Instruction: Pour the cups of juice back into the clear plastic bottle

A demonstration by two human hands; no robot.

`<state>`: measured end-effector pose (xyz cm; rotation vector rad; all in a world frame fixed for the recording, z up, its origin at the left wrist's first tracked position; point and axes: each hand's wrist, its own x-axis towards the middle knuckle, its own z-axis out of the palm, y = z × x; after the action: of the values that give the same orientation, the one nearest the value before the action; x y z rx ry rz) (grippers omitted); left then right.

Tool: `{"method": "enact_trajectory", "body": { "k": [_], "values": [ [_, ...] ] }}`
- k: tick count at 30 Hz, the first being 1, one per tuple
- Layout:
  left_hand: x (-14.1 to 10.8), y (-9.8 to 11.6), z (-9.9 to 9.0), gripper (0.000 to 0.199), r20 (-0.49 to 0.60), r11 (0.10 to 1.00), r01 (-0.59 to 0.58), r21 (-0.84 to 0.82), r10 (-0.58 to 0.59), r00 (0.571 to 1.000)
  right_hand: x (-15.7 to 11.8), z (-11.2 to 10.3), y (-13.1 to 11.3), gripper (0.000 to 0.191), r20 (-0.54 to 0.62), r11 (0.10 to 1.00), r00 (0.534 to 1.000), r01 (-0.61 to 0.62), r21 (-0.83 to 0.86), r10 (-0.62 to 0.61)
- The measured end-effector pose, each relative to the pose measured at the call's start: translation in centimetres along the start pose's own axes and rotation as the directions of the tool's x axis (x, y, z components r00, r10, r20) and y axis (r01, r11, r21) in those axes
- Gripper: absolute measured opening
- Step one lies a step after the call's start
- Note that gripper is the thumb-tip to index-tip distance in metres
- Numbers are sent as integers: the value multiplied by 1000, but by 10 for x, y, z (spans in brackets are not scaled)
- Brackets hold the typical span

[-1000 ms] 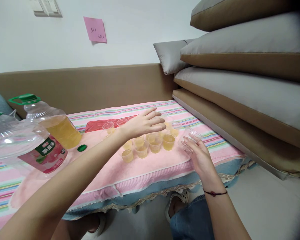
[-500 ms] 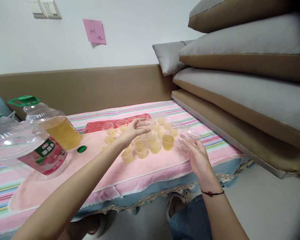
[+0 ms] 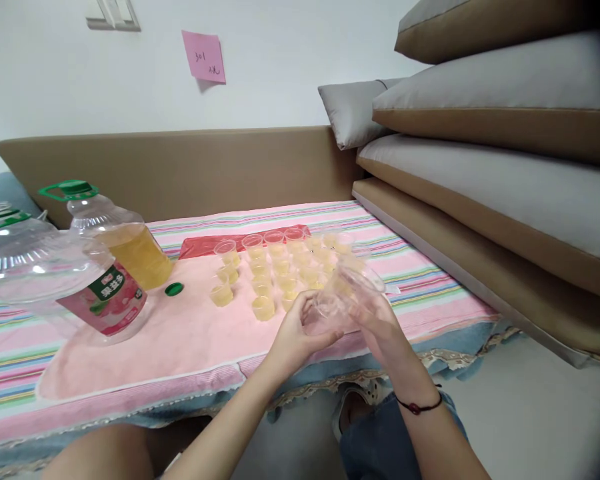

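Observation:
My right hand (image 3: 380,327) is closed around a clear plastic cup (image 3: 361,277), tilted with its wide rim up and to the right. My left hand (image 3: 300,333) curls about the lower left end of the clear plastic, thumb below and fingers above. Whether this is one cup or a nested stack, I cannot tell. Just beyond my hands stand several small clear cups of pale yellow drink, among them a front cup (image 3: 263,308) and a left cup (image 3: 222,295). My hands hide part of the group.
A large bottle with a pink label (image 3: 105,300) stands at left, before another bottle of yellow drink (image 3: 145,257). A green cap (image 3: 174,289) lies beside them. Behind the cups is a red plastic sheet (image 3: 200,247). Stacked cushions (image 3: 480,173) rise at right.
My left hand has come back from above the filled cups and moved right to the clear plastic in my right hand. My right hand has shifted slightly left. The view has turned a little left.

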<state>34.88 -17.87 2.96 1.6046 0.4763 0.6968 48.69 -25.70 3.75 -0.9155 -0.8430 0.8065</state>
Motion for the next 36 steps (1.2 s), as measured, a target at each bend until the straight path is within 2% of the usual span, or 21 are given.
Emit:
{"method": "enact_trajectory", "body": {
  "k": [2,8,14,16,20,29,33,36],
  "values": [
    [0,-1,-1,55,3,1000,-4,-12,4,1000,-1,2,1,58,51,999,998,-42,-9,42],
    [-2,-5,-10,62,-26,1000,-21,0,21,999,-1,6,2,57,68,998,996,-53,-41,55],
    [-7,2,-20,61,-50,999,-39,39,40,998,1,-2,6,92,142,998,989,-27,-57,35],
    [-10,6,-24,60,-46,994,-40,104,45,998,1,-5,5,90,133,995,991,-6,-100,20],
    [-15,8,-31,59,-23,969,-21,244,27,999,1,-6,0,74,131,989,991,-6,-151,26],
    [-26,4,-40,59,-8,967,-7,253,10,1000,1,-3,2,68,67,993,998,-2,-117,10],
    [-29,6,-40,63,-5,983,12,184,-11,1000,-2,1,3,70,116,993,993,-9,-115,22],
    [-30,10,-39,65,-37,981,4,194,3,999,-4,2,5,72,208,987,976,-38,-154,70]
  ]
}}
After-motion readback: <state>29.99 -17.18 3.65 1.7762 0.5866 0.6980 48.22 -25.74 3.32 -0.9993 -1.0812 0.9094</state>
